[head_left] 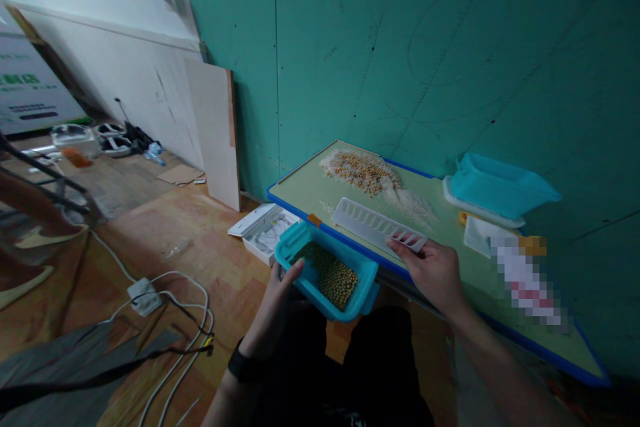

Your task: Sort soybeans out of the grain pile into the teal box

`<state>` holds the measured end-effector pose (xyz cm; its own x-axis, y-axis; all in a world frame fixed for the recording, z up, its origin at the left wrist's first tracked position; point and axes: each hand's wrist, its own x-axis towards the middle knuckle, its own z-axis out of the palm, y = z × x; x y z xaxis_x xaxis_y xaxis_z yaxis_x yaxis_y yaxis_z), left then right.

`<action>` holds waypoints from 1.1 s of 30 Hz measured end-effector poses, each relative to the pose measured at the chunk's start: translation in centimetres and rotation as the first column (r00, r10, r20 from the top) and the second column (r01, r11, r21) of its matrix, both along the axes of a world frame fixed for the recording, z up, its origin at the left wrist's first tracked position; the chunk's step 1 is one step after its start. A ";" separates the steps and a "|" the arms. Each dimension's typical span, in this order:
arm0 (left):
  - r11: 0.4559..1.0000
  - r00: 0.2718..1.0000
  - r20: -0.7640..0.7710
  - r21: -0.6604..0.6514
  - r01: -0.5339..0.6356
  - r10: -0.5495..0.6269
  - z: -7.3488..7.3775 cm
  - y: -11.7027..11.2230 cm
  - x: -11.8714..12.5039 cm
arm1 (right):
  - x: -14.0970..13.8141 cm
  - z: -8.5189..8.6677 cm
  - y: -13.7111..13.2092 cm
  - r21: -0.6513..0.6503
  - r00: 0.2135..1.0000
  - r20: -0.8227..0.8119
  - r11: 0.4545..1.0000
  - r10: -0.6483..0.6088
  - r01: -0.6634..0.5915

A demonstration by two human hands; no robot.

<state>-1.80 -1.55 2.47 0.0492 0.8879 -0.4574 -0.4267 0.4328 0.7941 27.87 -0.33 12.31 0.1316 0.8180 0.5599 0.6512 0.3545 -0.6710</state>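
Note:
My left hand [278,290] grips the left side of a blue plastic container [371,272], its thumb over the rim. Round beans that look like soybeans [341,281] lie inside it, heaped toward the right end. The container is held just off the table's front edge. My right hand [436,275] pinches the right end of a long white slotted plastic tray [367,225], which is over the front part of the table. Behind the tray spreads a pile of soybeans [357,170] mixed with white grains [407,201] like rice.
The green-topped table [300,181] has a blue edge and stands against a green wall [340,47]. On its right are a light blue bin [505,188] and a pixelated item [525,283]. An open white box [265,237], cables [207,300] and a power strip [145,295] lie on the floor; a person's feet [53,233] show left.

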 end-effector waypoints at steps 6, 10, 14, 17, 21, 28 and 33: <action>1.000 1.000 0.001 0.016 -0.022 0.022 0.2 0.1 -0.2 | -0.2 0.2 0.0 0.012 1.000 0.008 1.000 0.027 -0.027; 1.000 1.000 -0.003 0.010 -0.019 0.019 0.1 0.3 -0.4 | -0.5 0.5 0.0 0.007 0.999 0.022 0.999 0.036 -0.036; 0.999 0.999 -0.008 0.000 -0.034 0.034 0.1 0.3 -0.5 | -0.7 0.8 -0.3 0.037 0.997 0.056 0.998 0.048 -0.051; 0.999 0.999 -0.009 0.017 -0.032 0.032 0.3 0.3 -0.5 | -0.7 0.9 -0.8 0.078 0.994 0.101 0.996 0.046 -0.054; 0.999 1.000 -0.003 0.009 -0.031 0.031 0.3 0.2 -0.3 | -1.4 0.6 -1.5 0.185 0.984 0.173 0.981 0.032 -0.064; 1.000 0.999 -0.022 0.012 -0.024 0.024 -0.4 -0.1 0.2 | -6.6 -1.6 0.3 0.328 0.905 0.382 0.888 0.189 -0.324; 0.998 0.999 -0.024 -0.041 -0.048 0.047 -1.5 0.2 0.1 | -8.6 -2.8 3.3 0.281 0.862 0.478 0.900 0.170 -0.334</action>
<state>-1.72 -1.38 0.93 -0.0036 0.8691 -0.4946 -0.4297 0.4453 0.7855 19.29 2.94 9.46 -0.3735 0.5340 0.7585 0.6994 0.6992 -0.1478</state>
